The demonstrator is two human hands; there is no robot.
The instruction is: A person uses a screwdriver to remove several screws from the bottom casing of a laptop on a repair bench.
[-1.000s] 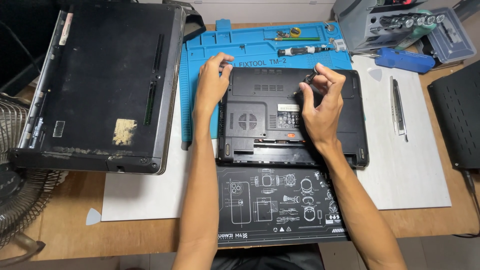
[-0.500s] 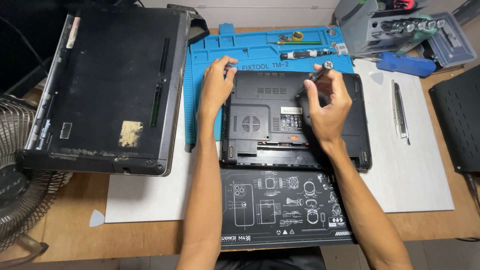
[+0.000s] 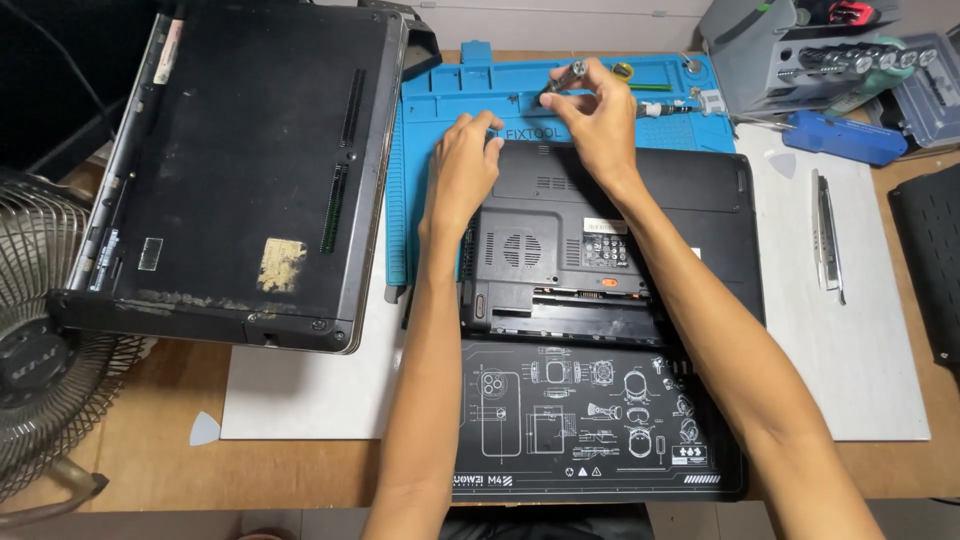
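Our right hand [image 3: 598, 120] has carried the screwdriver [image 3: 562, 80], pinched in its fingers, from the upturned laptop [image 3: 640, 230] onto the blue mat [image 3: 440, 100], while our left hand [image 3: 462, 165] rests open-fingered on the laptop's far-left corner.

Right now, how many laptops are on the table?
2. A big upturned laptop lies at the left; a smaller upturned laptop lies in the middle, under both hands. More may be out of view.

laptops [image 3: 610, 240] 2 | mats [image 3: 440, 100] 2 | hands [image 3: 465, 165] 2 | fan [image 3: 40, 350] 1
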